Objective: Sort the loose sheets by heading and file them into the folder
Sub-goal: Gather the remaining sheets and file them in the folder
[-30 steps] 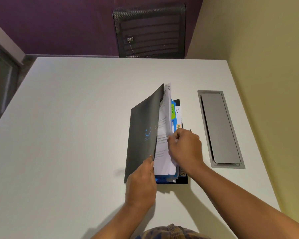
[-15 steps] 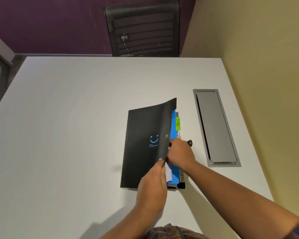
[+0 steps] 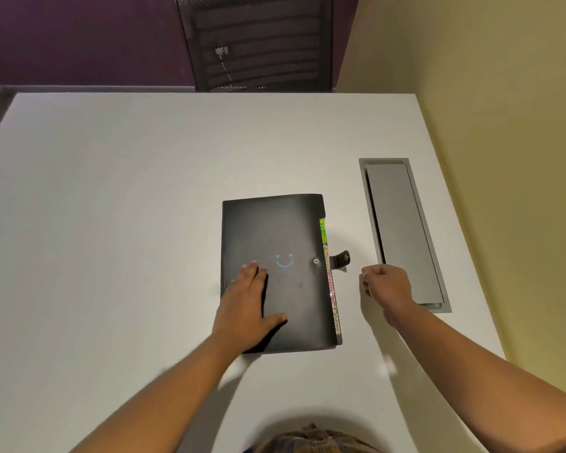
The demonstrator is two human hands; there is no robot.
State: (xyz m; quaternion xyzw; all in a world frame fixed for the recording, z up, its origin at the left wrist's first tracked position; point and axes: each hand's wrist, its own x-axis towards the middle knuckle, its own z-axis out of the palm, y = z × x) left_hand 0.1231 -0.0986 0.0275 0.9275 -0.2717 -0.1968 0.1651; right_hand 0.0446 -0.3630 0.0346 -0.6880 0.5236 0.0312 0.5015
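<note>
Nearest, at 6 o'clock, a scrap of plaid cloth (image 3: pixel 311 441) marks the person's body, and both forearms reach out from it over the pale desk (image 3: pixel 111 223). The left hand (image 3: pixel 247 305) lies flat on the black folder (image 3: pixel 291 223). Its fingers (image 3: pixel 254 276) are straight and spread, the thumb points toward 3 o'clock, and it grips nothing. It presses the near-left part of the cover, most likely to hold the cover down and stop the folder sliding while the clasp is dealt with.

The folder lies closed, right of the desk's middle, with its spine at 9 o'clock and its opening at 3 o'clock. No loose sheets show on the desk. I judge they are inside, since a green tab (image 3: pixel 323 228) and a strip of coloured divider edges (image 3: pixel 334 305) peek out along the 3 o'clock edge. The filing looks all but done, with only the fastening left.

At 3 o'clock of the folder, and apart from it, the right hand (image 3: pixel 386 286) hovers with its fingers (image 3: pixel 368 282) curled into a fist and nothing visible in them. At its 10 o'clock lies the strap (image 3: pixel 342 258), unfastened and pointing away from the stud (image 3: pixel 316 261) on the cover. The hand is well placed to fold the strap over.

Room is narrow on that side. A grey cable hatch (image 3: pixel 402 230) is set into the desk just past the hand, with the desk edge and a yellow wall (image 3: pixel 504 158) beyond. Toward 9 o'clock a broad stretch of desk gives room to move. At 12 o'clock, past the far edge, stands a mesh chair (image 3: pixel 262 44).
</note>
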